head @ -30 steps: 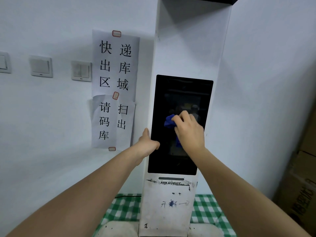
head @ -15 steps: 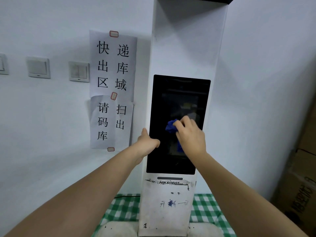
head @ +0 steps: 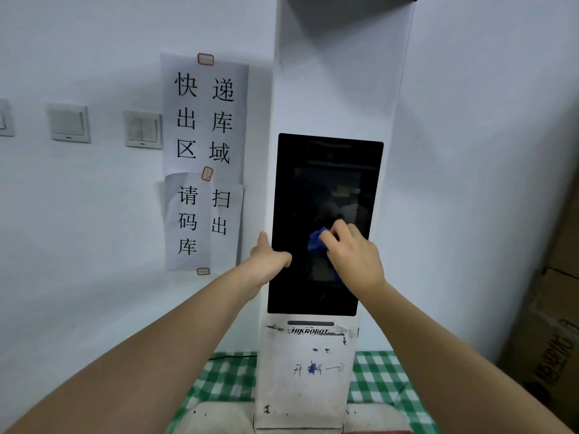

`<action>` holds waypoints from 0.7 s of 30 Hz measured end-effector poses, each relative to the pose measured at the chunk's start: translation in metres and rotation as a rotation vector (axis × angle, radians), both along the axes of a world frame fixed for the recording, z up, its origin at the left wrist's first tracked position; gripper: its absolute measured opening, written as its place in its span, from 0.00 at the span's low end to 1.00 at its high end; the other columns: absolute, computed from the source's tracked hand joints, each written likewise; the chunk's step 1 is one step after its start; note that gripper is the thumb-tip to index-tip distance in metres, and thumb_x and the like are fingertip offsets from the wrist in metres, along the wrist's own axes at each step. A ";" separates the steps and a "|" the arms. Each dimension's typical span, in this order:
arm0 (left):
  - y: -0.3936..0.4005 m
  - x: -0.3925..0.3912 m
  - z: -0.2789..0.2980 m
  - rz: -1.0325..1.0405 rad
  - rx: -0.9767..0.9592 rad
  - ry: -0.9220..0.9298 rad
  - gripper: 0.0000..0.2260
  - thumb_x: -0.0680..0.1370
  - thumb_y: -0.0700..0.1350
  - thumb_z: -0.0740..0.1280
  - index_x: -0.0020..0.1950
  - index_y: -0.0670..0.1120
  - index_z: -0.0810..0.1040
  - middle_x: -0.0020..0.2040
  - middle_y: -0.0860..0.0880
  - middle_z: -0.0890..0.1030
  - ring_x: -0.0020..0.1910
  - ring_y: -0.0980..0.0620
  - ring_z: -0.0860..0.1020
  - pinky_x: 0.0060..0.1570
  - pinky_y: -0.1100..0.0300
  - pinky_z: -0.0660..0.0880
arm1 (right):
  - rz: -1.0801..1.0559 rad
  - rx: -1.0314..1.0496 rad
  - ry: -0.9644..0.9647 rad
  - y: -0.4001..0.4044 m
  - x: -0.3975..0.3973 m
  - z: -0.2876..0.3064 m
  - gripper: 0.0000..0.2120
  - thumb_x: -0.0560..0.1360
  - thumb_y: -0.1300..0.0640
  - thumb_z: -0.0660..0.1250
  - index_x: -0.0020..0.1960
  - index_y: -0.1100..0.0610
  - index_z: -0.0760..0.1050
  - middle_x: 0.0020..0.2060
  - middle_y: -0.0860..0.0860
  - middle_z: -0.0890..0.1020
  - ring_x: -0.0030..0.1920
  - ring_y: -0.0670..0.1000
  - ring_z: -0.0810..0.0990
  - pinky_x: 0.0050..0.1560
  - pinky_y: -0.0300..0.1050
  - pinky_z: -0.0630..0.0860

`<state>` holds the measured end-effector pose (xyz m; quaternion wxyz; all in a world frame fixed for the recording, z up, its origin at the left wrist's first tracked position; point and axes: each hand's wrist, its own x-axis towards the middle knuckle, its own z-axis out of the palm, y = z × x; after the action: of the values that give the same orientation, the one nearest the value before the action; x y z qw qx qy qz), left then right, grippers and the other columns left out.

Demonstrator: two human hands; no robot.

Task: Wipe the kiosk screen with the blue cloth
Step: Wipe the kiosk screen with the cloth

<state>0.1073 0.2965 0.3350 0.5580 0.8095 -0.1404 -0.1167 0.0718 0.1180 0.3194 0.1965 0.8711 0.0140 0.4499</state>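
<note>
A tall white kiosk [head: 338,89] stands against the wall, with a dark glossy screen [head: 326,183] set in its front. My right hand [head: 354,255] presses a bunched blue cloth [head: 316,241] against the lower middle of the screen; most of the cloth is hidden under the palm. My left hand [head: 269,258] grips the kiosk's left edge beside the screen, thumb up along the side and fingers curled onto the glass edge.
Paper signs [head: 205,158] with black characters are taped to the wall left of the kiosk, beyond them several light switches [head: 142,130]. A green checked cloth [head: 225,377] covers the surface under the kiosk. Cardboard boxes [head: 551,333] stand at the right.
My right hand with the cloth has slid slightly downward on the screen. My left hand has kept its grip on the kiosk's left edge.
</note>
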 end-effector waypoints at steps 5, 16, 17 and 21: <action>0.001 0.000 -0.001 0.003 0.006 0.001 0.38 0.75 0.39 0.60 0.79 0.50 0.41 0.77 0.46 0.57 0.72 0.45 0.64 0.66 0.52 0.69 | -0.006 -0.089 -0.011 -0.010 -0.003 0.024 0.19 0.55 0.70 0.77 0.43 0.59 0.75 0.38 0.55 0.74 0.33 0.56 0.73 0.23 0.39 0.57; -0.002 0.000 -0.002 0.014 0.000 -0.010 0.37 0.76 0.39 0.60 0.79 0.50 0.42 0.77 0.47 0.57 0.72 0.45 0.64 0.68 0.51 0.68 | -0.031 -0.045 0.031 -0.021 -0.007 0.000 0.29 0.50 0.71 0.78 0.46 0.57 0.69 0.37 0.54 0.73 0.32 0.54 0.72 0.24 0.37 0.55; -0.001 0.000 -0.002 0.011 0.001 -0.006 0.37 0.76 0.39 0.60 0.79 0.50 0.42 0.77 0.47 0.57 0.72 0.45 0.64 0.69 0.50 0.67 | -0.037 -0.028 0.007 -0.023 -0.008 0.006 0.26 0.52 0.71 0.77 0.45 0.58 0.72 0.37 0.54 0.73 0.32 0.55 0.72 0.23 0.37 0.55; -0.002 0.001 -0.002 0.003 0.001 0.000 0.37 0.76 0.40 0.60 0.79 0.51 0.41 0.78 0.48 0.54 0.74 0.45 0.61 0.71 0.48 0.65 | -0.037 0.127 -0.163 -0.025 -0.007 0.025 0.13 0.62 0.70 0.74 0.43 0.60 0.76 0.38 0.56 0.75 0.33 0.55 0.73 0.23 0.37 0.57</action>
<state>0.1085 0.2948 0.3333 0.5576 0.8101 -0.1392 -0.1157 0.0651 0.0927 0.3447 0.1498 0.8423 -0.0469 0.5156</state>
